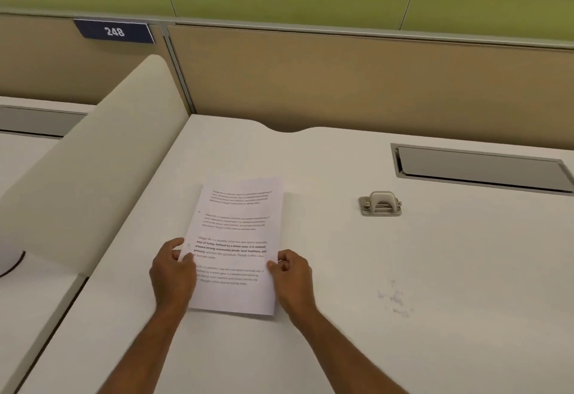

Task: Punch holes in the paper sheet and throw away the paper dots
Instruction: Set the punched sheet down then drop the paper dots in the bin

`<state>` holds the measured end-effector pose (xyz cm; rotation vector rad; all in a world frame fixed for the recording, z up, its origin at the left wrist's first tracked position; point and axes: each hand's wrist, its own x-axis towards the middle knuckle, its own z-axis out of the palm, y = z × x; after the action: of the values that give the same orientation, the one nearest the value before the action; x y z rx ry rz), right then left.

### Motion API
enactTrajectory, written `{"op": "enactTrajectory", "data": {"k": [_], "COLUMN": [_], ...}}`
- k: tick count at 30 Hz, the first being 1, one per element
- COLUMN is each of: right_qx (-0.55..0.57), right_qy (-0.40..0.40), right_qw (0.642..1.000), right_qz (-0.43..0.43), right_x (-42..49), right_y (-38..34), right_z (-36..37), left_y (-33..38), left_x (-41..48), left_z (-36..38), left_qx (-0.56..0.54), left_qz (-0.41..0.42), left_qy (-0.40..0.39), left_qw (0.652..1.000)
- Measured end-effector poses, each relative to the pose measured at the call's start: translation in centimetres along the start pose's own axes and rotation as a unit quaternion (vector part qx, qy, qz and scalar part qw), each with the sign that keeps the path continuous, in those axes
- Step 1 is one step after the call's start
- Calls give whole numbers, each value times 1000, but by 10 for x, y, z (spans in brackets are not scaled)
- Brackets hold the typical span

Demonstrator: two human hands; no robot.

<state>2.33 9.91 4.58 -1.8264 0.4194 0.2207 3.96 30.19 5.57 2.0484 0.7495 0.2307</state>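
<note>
Left hand is pinching the left edge of the printed paper sheet, right hand is pinching its right edge; sheet is lying low over the white surface, long axis running away from the person; hole punch is sitting untouched, well apart to the right and slightly farther back; right hand is nearer it, so the sheet is likely needing to go rightward.
</note>
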Motion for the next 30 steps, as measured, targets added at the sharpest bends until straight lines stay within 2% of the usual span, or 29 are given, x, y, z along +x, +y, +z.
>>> {"op": "enactTrajectory", "data": {"k": [6,10,20,24,27,30], "right_qx": [-32,-104,-279,-321,-319,-243], "right_qy": [21,12,-24,-32,-17,47], "right_qw": [999,994,953,937,940,957], "right_qz": [-17,-41,-115,-129,-121,-148], "right_x": [7,9,16,14,11,-3], "right_y": [-2,-2,-8,-11,-9,2], "right_z": [29,45,64,65,60,41], "left_y": [-11,-23,-44,-54,-54,-49], "left_x": [19,31,55,62,63,55], "left_z": [0,-3,-10,-11,-7,0], "left_qx": [31,47,89,145,185,156], "left_qz": [1,-5,40,57,55,129], "left_qy": [25,39,60,70,81,85], "left_qw": [999,998,993,985,978,976]}}
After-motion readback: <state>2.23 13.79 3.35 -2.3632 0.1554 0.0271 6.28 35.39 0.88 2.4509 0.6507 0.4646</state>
